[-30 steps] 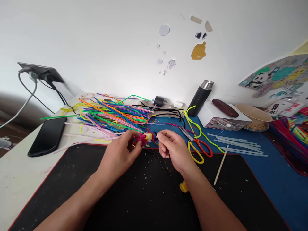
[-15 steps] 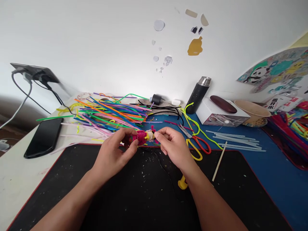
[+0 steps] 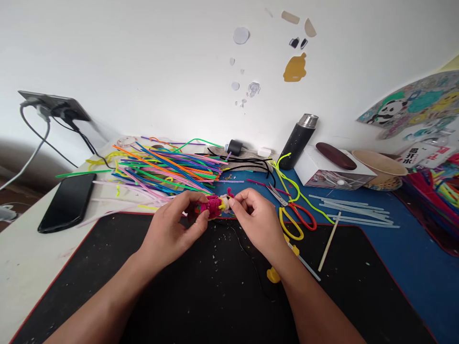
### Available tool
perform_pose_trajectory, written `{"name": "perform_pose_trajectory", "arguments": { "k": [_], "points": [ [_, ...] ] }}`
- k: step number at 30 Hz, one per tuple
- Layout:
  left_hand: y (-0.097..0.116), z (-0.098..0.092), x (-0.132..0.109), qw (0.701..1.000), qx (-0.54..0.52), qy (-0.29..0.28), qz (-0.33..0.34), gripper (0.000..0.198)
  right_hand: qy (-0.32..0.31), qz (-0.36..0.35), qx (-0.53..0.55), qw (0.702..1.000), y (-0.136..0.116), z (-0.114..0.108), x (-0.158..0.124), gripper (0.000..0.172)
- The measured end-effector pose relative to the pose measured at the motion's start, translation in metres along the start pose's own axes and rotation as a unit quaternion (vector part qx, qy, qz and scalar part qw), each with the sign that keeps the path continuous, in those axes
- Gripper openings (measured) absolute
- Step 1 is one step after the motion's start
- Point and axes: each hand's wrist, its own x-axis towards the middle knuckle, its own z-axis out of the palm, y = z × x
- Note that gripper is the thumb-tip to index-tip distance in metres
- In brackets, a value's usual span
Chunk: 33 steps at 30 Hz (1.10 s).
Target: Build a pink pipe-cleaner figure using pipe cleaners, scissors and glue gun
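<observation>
A small pipe-cleaner figure (image 3: pixel 214 204), magenta with yellow and whitish parts, is held lengthwise above the far part of the black mat. My left hand (image 3: pixel 178 220) grips its magenta part between thumb and fingers. At its whitish end, my right hand (image 3: pixel 255 217) pinches with thumb and forefinger, where a bit of black shows. The fingers partly cover the figure, so its exact shape is hidden. Just right of my right hand lie scissors (image 3: pixel 292 215) with one yellow and one red handle loop.
Many coloured pipe cleaners (image 3: pixel 168 165) are heaped at the back left, near a phone (image 3: pixel 67 201). A black flask (image 3: pixel 299 141), a white box (image 3: pixel 333 172) and a basket (image 3: pixel 380 168) stand at the back right. Glue sticks (image 3: pixel 358 210) and a wooden stick (image 3: pixel 329 242) lie right.
The camera view has shifted slightly. My right hand has shifted a little, baring a yellow and clear tool near its wrist. Both hands keep hold of the figure.
</observation>
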Motion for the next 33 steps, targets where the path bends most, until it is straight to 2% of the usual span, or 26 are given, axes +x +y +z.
{"name": "perform_pose_trajectory", "arguments": {
  "k": [5,12,17,27,33],
  "points": [
    [-0.003,0.0,-0.001,1.0,-0.02,-0.009,-0.017,0.013,-0.007,-0.033,0.006,0.999,0.003,0.002,-0.002,0.01],
    [-0.004,-0.003,0.001,0.996,-0.071,-0.013,-0.06,0.016,-0.046,-0.04,0.034,0.998,0.003,-0.005,0.001,0.021],
    [-0.005,-0.006,0.003,0.989,-0.112,-0.011,-0.091,0.019,-0.089,-0.028,0.059,0.994,0.005,-0.012,0.002,0.018],
    [-0.001,-0.008,0.006,0.99,-0.116,-0.013,-0.077,0.017,-0.1,-0.055,0.025,0.993,0.005,-0.012,0.001,0.02],
    [0.0,-0.009,0.003,0.991,-0.108,-0.009,-0.082,0.018,-0.086,-0.067,0.012,0.994,0.002,-0.013,0.0,0.017]
  ]
}}
